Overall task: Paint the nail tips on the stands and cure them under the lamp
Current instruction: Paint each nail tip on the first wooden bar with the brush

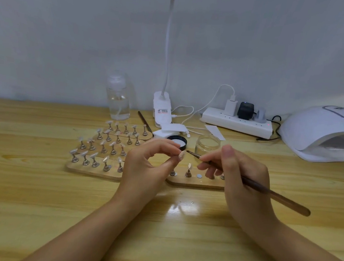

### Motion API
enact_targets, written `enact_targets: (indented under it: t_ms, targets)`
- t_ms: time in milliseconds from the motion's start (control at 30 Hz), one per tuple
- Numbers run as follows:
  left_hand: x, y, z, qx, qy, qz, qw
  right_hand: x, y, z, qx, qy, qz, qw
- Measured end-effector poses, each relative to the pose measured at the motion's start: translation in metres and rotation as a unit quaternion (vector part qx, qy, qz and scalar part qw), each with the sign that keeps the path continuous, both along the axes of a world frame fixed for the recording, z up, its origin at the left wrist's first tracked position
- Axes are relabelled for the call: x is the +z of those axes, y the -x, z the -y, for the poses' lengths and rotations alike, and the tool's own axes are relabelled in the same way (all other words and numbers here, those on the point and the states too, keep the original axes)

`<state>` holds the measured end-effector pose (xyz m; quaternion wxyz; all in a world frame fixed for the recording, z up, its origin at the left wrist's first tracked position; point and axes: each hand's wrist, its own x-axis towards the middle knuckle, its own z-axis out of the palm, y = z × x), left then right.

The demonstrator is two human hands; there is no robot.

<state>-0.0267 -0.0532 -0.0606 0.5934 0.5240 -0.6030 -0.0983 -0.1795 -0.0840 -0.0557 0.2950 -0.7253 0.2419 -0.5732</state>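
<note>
Left hand (151, 162) grip pinches small pale nail tip (182, 155) above wooden stand strip (195, 182); right hand (240, 172) grip holds thin brown brush (246, 179), bristles at tip's 3 o'clock. Risk: pinch slips, smearing wet gel.

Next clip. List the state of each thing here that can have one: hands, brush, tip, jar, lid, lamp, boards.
Left hand: pinches a nail tip, lifted off its board.
Right hand: holds the brush, bristles just short of the tip.
Jar: open.
Lid: off, lying beside the jar.
Curing lamp: display lit.
Front right board: one round spot bare.
Left boards: stands hold tips.
</note>
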Motion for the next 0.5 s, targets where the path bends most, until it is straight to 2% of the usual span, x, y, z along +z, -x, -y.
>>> enact_targets:
  t_ms: [200, 300, 500]
  targets:
    - [0.0009, 0.0007, -0.0004, 0.010, -0.020, -0.004, 1.000, -0.0024, -0.0030, -0.0001, -0.002, 0.047, -0.044, 0.998]
    - [0.0009, 0.0004, -0.0011, 0.009, -0.031, -0.005, 0.999, -0.0041, -0.0025, -0.0018, 0.019, 0.052, -0.035, 0.998]
    - [0.0015, 0.0002, -0.0003, 0.010, -0.039, 0.000, 0.999, -0.0013, -0.0028, 0.0007, -0.008, 0.052, -0.042, 0.998]
